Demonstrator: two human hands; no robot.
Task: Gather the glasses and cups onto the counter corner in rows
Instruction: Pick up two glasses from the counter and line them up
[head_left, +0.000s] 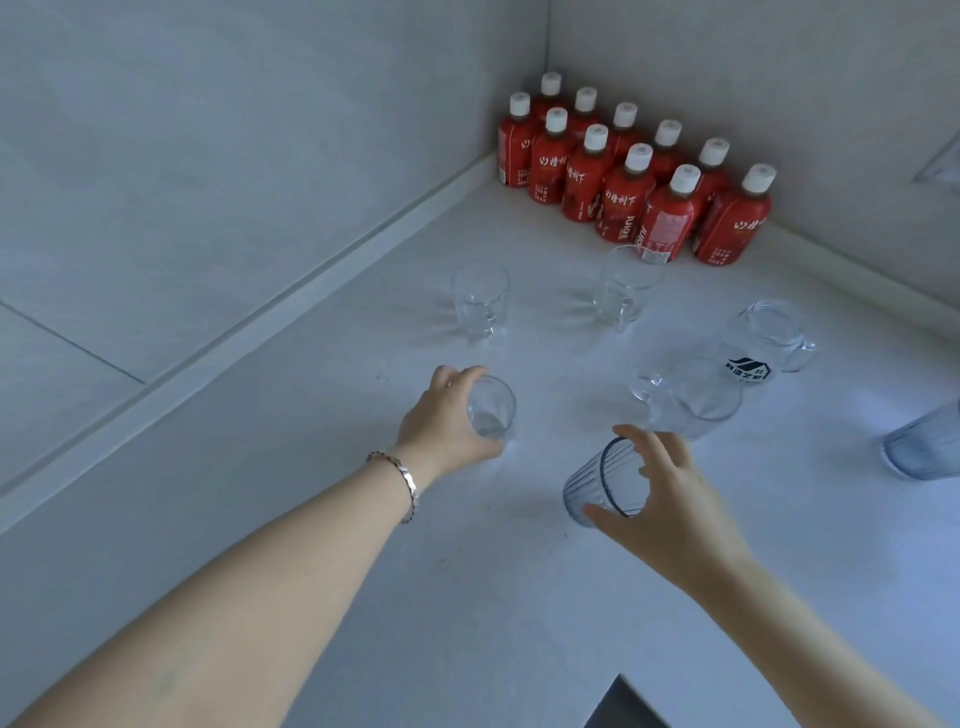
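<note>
A small clear round glass tumbler (491, 408) is seen standing upright on the pale white counter (311, 519), and nothing can be made out inside it. It is clasped from the left side by the left hand (447, 421), whose fingers curl around its wall; a silver bracelet (402, 480) is worn on that wrist. A ribbed grey-tinted glass tumbler (602, 483) is gripped by the right hand (670, 499), thumb below and fingers over the rim, and is held tilted with its mouth turned toward the right; whether its base touches the counter cannot be told. Further back, two clear glass mugs with handles (480, 301) (626, 286) stand upright and apparently empty. A clear handled mug (691, 395) with a black printed logo and another clear handled mug (774, 332) are placed to the right, their outlines hard to separate. A bluish tumbler (924, 447) is cut off by the right edge. Red-labelled juice bottles with white caps (623, 176) are ranged in two rows in the counter corner.
</note>
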